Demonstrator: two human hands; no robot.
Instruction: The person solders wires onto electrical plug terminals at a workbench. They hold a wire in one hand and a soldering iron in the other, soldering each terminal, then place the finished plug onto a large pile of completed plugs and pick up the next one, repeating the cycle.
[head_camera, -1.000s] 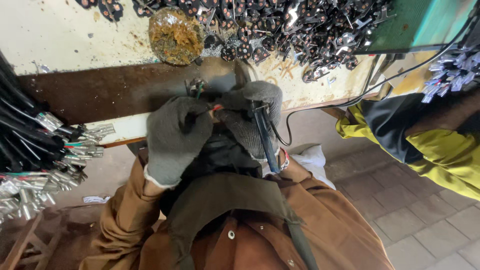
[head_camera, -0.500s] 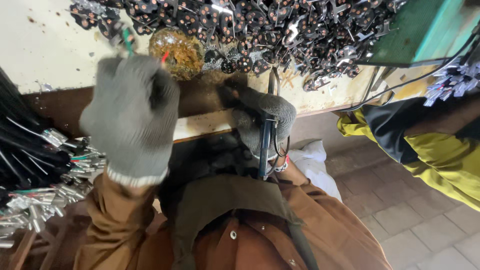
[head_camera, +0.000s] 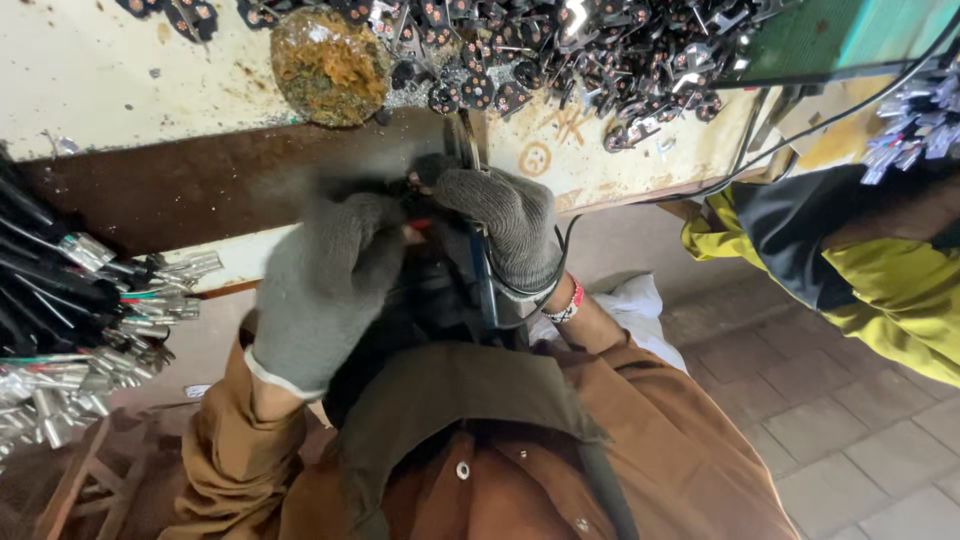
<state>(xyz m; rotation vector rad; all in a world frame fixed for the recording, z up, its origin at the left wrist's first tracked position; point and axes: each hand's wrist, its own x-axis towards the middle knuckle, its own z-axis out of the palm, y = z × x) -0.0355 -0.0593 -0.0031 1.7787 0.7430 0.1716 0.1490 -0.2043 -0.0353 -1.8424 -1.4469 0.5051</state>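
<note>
Stained white bench, heap of dark metal parts along far edge. Left hand (gloved, blurred) curled, pinching small red-tipped piece. Right hand clenched on dark-handled tool at bench edge.

Grey knit gloves on left hand and right hand. Workbench cream, brown-stained. On it, rusty orange-green lump; right of lump, black-and-silver terminals. Brown jacket. Neighbour's sleeve yellow, black.
</note>
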